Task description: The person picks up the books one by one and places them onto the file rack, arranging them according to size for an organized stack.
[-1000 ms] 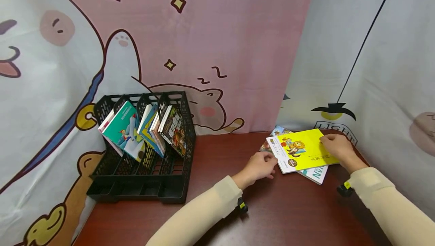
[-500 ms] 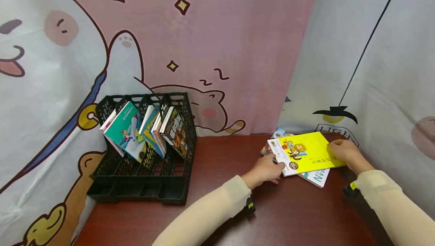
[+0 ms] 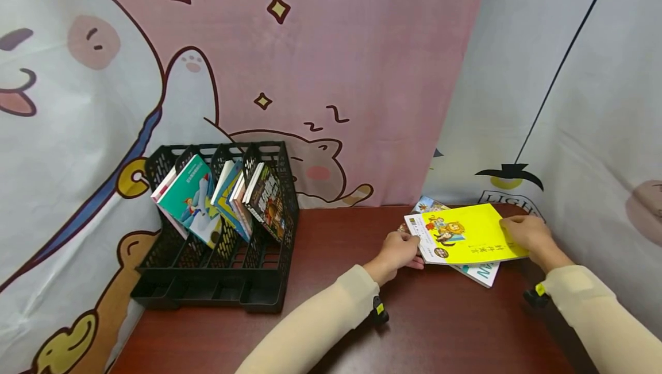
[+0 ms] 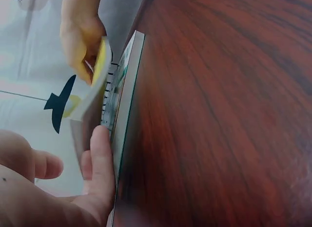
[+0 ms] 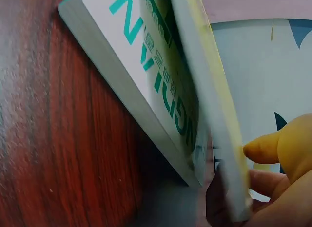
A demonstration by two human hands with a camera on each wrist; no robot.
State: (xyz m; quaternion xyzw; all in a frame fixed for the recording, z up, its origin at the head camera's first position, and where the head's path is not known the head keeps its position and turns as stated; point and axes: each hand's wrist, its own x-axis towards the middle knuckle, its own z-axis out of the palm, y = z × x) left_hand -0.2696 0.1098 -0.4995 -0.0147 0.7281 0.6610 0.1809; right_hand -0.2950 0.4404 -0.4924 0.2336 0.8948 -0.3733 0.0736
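Note:
My right hand point(image 3: 530, 235) pinches the right end of a thin yellow picture book point(image 3: 478, 227), with the thumb on the cover and fingers below, as the right wrist view shows. The yellow book is tilted up off a thicker white book with green lettering point(image 5: 131, 56), which lies flat on the table. At the yellow book's left edge is my left hand point(image 3: 394, 252). In the left wrist view its straight fingers point(image 4: 101, 154) reach under the yellow book, against the lower book, while the thumb stands apart from the cover. The yellow book covers most of the lower one.
A black desktop file rack point(image 3: 258, 268) stands on the left, with several books leaning in its slots, among them a green book point(image 3: 188, 199) and a dark one point(image 3: 269, 201). The reddish-brown table point(image 3: 341, 305) meets a cartoon-printed cloth point(image 3: 383, 75) behind.
My left hand has come to the yellow book's left edge, its fingers now going beneath. My right hand has shifted slightly right and nearer, still holding the yellow book.

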